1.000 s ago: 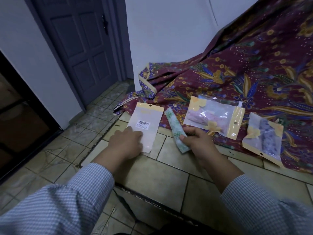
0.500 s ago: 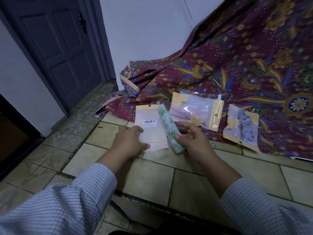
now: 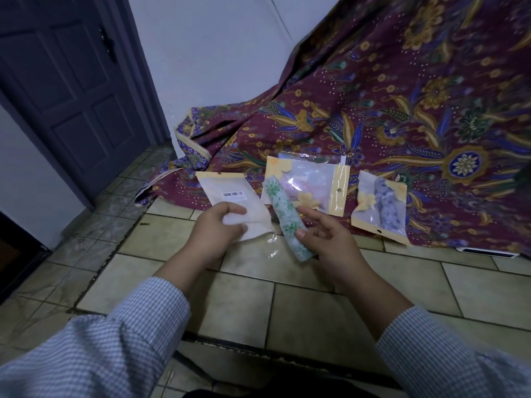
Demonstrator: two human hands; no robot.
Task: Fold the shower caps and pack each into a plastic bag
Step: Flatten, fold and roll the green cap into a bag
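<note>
On the tiled floor (image 3: 287, 282), the left hand (image 3: 214, 229) pinches the empty bag (image 3: 230, 199) while the right hand (image 3: 330, 239) grips the rolled green cap (image 3: 284, 214), ready to slide it in.

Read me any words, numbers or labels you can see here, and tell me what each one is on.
No text can be read.
Barcode sticker on the empty plastic bag held by the left hand: bars show, digits too small and blurred to read.
Two packed bags: only flower prints, no lettering visible.
</note>
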